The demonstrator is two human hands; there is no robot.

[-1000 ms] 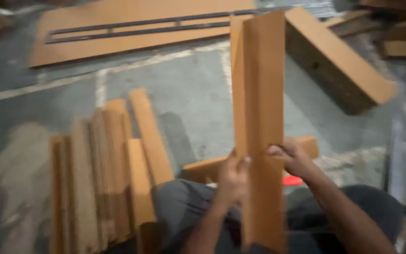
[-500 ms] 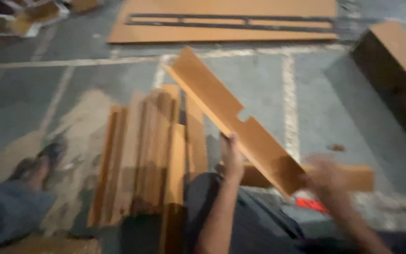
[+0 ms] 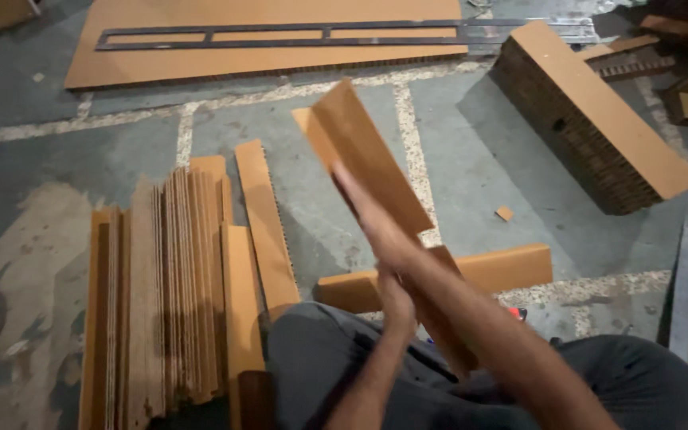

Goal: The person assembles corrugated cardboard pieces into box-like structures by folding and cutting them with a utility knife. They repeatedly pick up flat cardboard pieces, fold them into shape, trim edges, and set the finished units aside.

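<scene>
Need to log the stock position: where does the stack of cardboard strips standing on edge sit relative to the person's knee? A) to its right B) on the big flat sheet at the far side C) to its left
C: the stack of strips stands on the floor left of the grey-trousered knee.

The folded cardboard strip [image 3: 368, 155] is tilting away from upright, now slanting up to the left. The right hand [image 3: 376, 223] is sliding up flat along its face, while the left hand [image 3: 396, 299] is gripping lower down.
</scene>
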